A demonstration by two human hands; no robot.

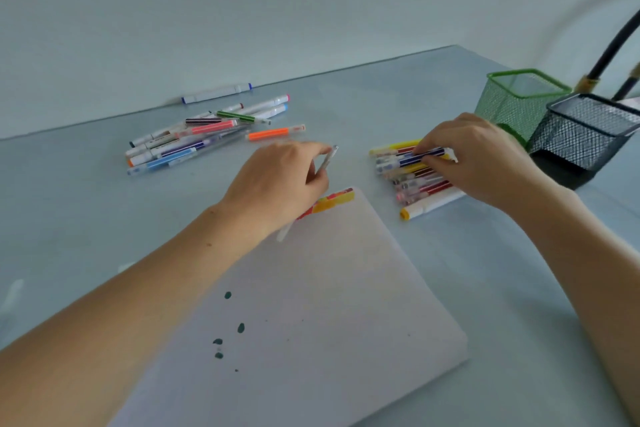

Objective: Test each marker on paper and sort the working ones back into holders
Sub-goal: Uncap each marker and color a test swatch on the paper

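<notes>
On pale table (381,87), left grip (277,184) pinches blurred, seemingly clear pen (327,161); right grip (478,156) pinches blue-striped marker (412,158).

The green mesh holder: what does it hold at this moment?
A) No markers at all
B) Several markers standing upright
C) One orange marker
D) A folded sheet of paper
A: the green mesh holder shows only bare mesh through its open top, while the markers lie on the table in a far pile and in a pile under the right hand.
</notes>
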